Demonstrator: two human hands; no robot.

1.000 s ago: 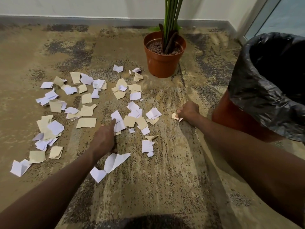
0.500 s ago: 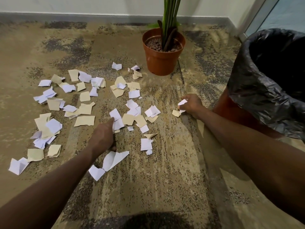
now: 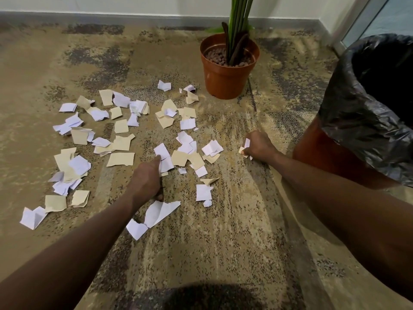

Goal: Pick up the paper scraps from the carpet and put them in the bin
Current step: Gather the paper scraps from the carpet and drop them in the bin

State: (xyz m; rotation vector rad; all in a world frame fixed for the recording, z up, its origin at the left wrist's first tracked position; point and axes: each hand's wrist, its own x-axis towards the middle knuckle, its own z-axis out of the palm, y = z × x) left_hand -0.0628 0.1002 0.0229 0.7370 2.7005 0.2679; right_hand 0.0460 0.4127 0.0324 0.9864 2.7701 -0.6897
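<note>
Right hand (image 3: 259, 145), fingers curled, pinches small white and tan paper scraps (image 3: 245, 147) low over the carpet (image 3: 223, 242).
Left hand (image 3: 146, 177) rests flat, fingers straight, on a white scrap (image 3: 162, 151); torn scraps litter the mottled carpet; bin (image 3: 366, 121), crinkled black liner, stands right.

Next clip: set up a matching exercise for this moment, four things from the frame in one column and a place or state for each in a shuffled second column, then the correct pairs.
Things
1. right hand
2. left hand
3. terracotta plastic plant pot
4. bin lined with a black plastic bag

Places or states
A. far side of the carpet, near the wall, holding green stalks
B. right edge of the view, open top
C. pinching small white and tan paper scraps
D. down on the carpet among the scraps, forefinger on a white piece

Pairs: 1-C, 2-D, 3-A, 4-B
</note>
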